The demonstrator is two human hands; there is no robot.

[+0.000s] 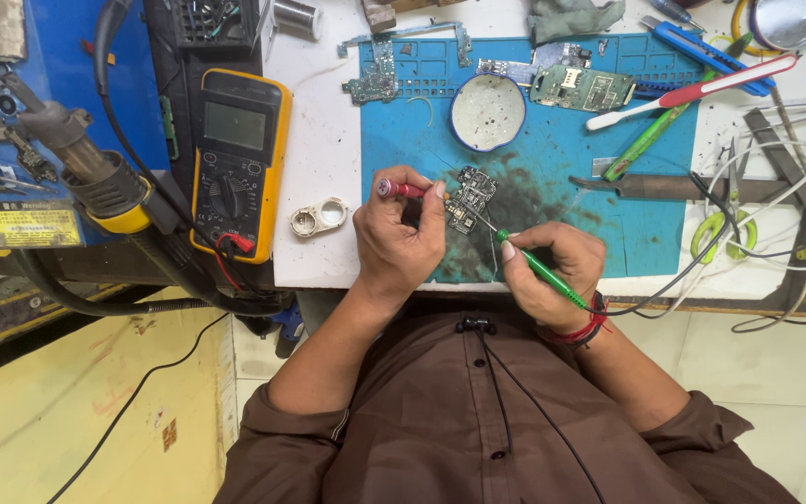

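The left hand (398, 233) pinches a red probe (403, 190) between thumb and fingers, its tip on the small board (470, 198) that lies on the blue mat (552, 168) at the bench's (314, 121) near edge. The right hand (552, 266) grips a green probe (538, 266) like a pen, with its thin metal tip angled up to the same board. Both hands are closed around their probes, with their heels resting near the mat's edge.

To do this well, I judge that the hands should stay braced on the bench so the tips do not skid across neighbouring pads. Light, steady pressure should suffice. The board lies loose, so a sideways push may shift it. The yellow meter (238, 163) sits to the left, screen facing up, and can be read with a glance. The black lead (664, 280) trailing from the green probe should hang slack.
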